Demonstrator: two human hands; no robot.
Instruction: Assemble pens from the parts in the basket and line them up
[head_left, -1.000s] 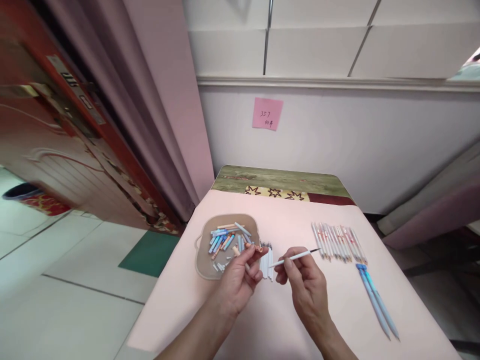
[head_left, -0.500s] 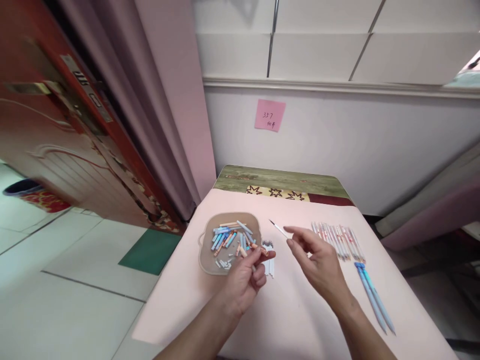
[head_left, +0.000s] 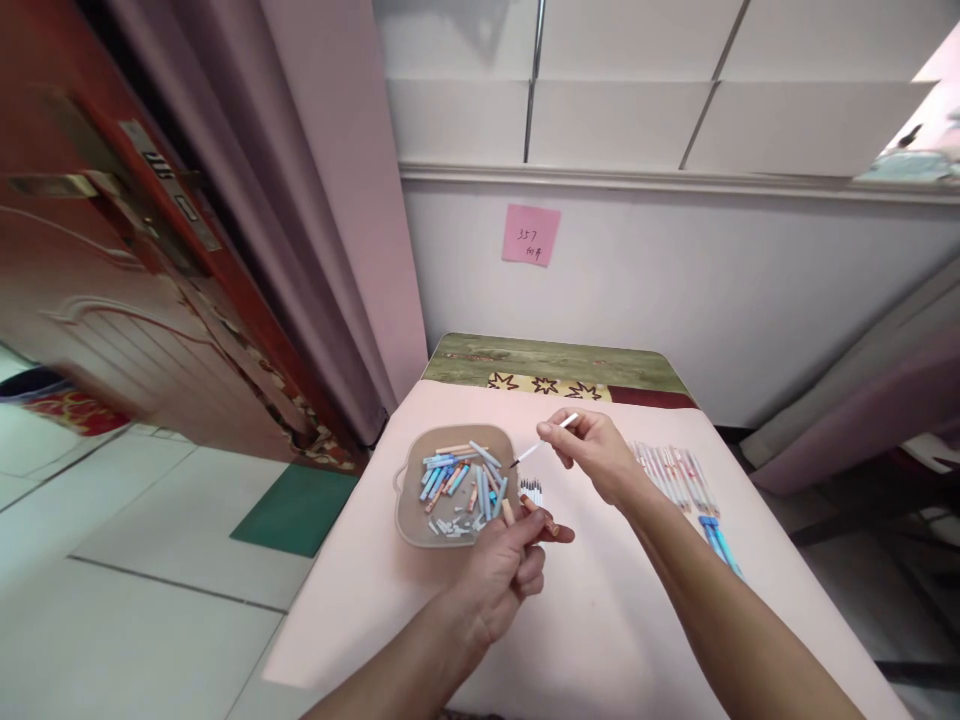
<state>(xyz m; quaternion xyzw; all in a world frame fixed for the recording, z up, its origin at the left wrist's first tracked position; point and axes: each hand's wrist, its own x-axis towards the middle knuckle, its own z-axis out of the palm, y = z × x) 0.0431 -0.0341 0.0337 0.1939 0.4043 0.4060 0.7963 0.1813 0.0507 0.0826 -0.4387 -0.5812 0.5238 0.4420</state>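
1. Nearest, your left hand [head_left: 501, 582] is palm up over the bench [head_left: 592, 630], its fingers closed on an orange patterned tube [head_left: 553, 527], with the thumb across it. A beige stick [head_left: 508, 512] pokes up beside that thumb, also in the grip.
2. Your right hand [head_left: 592, 458] is a little farther out, its fingers pinching a thin white refill [head_left: 531, 452] near the upper end. The refill slants, dark tip down toward the tray's right rim; whether the tip touches it, you cannot tell.
3. Just past your left fingers, a row of white refills [head_left: 531, 490] lies on the bench, dark tips pointing away from you.
4. To its left sits the tray [head_left: 409, 522], with blue, grey and orange pen pieces [head_left: 444, 475] in it and small white bits [head_left: 452, 526] toward the near side.
5. On the right, 2 blue pens [head_left: 718, 541] lie partly behind your forearm, near a row of clear pens [head_left: 679, 475].
6. Farthest, a pink note [head_left: 531, 236] marked 357 is stuck on the wall [head_left: 675, 285].
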